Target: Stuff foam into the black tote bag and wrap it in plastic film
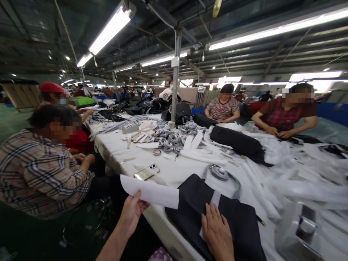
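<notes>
Between the thumb and fingers of my left hand is a white sheet of paper or card, held up over the table's edge. Its right end overlaps the corner of a black bag. My right hand lies flat on that bag, fingers stretched out, over a pale grey strap that runs down its front. Part of the strap is hidden under the palm. Just behind the bag rests a coiled grey strap.
Two phones lie left of the bag. Beyond them are heaped grey straps around a metal post. A black roll-shaped bag and white wrapping spread to the right. Co-workers sit along both sides, one in a plaid shirt close by.
</notes>
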The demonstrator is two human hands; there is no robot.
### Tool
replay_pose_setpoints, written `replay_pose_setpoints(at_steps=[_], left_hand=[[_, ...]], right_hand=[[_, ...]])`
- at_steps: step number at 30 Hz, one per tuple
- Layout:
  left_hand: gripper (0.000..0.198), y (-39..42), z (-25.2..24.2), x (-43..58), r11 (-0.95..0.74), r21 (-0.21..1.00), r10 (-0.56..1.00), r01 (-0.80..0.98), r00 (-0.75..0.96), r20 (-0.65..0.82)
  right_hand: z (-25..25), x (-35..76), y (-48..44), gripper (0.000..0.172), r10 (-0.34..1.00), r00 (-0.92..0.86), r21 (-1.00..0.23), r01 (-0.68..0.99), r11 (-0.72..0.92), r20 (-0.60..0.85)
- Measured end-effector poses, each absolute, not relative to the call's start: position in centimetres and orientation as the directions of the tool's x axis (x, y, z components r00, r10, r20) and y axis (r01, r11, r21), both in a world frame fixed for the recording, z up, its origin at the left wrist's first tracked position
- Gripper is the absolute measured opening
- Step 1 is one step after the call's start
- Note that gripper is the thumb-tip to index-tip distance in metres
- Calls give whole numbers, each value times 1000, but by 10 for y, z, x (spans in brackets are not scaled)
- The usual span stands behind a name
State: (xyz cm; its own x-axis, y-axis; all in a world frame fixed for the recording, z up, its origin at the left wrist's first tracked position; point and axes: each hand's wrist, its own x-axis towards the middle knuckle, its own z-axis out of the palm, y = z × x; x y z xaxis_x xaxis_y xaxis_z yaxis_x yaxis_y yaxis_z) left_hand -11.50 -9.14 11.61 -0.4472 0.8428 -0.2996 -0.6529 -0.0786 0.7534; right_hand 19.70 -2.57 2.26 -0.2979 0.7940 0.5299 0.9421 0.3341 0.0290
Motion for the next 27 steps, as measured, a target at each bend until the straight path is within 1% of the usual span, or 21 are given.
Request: replay_pose_setpoints(at_steps=[3,6,9,11,12,14,16,17,19,21,23,25,27], left_hand=[[21,-82,108,-116,-40,767,821,-640,-459,-341],[26,-72,103,-118,10,788,816,-616,-450,-362],[33,-62,101,-118,37,790,820,-612,-432,-374],[32,-55,100,-117,38,760,809,-649,-427,-404],[30,-51,99,-117,28,734,799,-679,-426,-424],[23,-45,97,-117,-18,666,775,-746,-431,-463],[18,-38,96,-117,-59,595,757,-801,-424,-497],[17,-36,96,-117,-69,568,751,-820,-418,-511],[17,-31,97,-114,-68,537,749,-841,-398,-530],[19,-27,99,-106,-41,517,761,-855,-362,-538],[21,-26,100,-91,-2,488,778,-873,-308,-548],[21,-27,101,-70,33,446,786,-894,-252,-564],[22,-30,100,-47,84,404,791,-911,-186,-583]], right_hand=[[27,195,-26,55,802,-286,0,942,336,524],[26,199,-22,55,806,-308,8,936,353,506],[19,206,-17,51,804,-343,2,920,391,485],[14,212,-12,47,799,-369,-46,896,442,475],[12,215,-10,46,804,-360,-99,885,455,474],[13,220,-8,47,848,-272,-274,863,424,456],[22,225,-8,53,917,-124,-492,813,313,380],[30,227,-9,55,941,-52,-582,774,250,335],[52,230,-12,56,955,80,-694,705,147,284],[79,226,-15,56,949,180,-755,651,81,257],[105,212,-16,56,969,191,-829,559,21,154],[123,186,-15,56,996,83,-912,408,-49,-16],[128,157,-13,56,993,-30,-952,289,-101,-114]])
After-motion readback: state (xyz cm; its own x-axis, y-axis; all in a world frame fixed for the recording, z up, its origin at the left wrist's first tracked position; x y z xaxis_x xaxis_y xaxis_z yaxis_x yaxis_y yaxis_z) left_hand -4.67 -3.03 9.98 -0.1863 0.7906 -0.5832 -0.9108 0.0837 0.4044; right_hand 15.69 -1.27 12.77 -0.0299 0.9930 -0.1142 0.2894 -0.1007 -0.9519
